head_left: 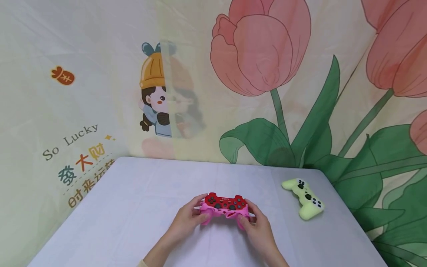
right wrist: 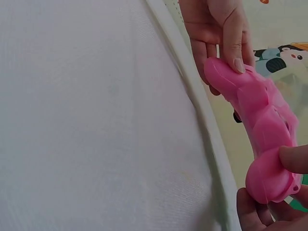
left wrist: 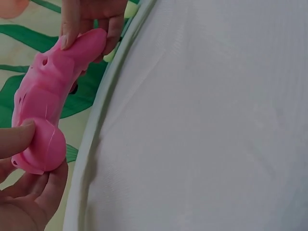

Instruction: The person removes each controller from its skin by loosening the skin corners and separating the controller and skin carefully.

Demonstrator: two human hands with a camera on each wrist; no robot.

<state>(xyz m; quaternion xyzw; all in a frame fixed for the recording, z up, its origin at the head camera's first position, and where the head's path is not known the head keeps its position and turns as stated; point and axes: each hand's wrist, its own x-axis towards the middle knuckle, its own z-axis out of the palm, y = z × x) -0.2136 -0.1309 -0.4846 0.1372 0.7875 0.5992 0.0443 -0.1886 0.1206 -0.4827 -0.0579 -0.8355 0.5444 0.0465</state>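
A red game controller (head_left: 225, 202) with SONY lettering faces up in the head view. A pink silicone cover (head_left: 245, 212) wraps its handles and near side, its edge rumpled along the middle below the sticks. My left hand (head_left: 188, 218) grips the left handle, thumb on the near side and fingers beneath. On the other handle, my right hand (head_left: 259, 227) holds with its thumb pressed on the pink surface. Both wrist views show mostly the pink cover (left wrist: 41, 106), with slits and small holes; the red face is hidden there.
A pale yellow-green game controller (head_left: 305, 198) lies at the right on the white-covered table (head_left: 150, 185). Behind the table hangs a cloth backdrop (head_left: 260, 55) printed with tulips, lettering and a cartoon figure. It also covers the left side.
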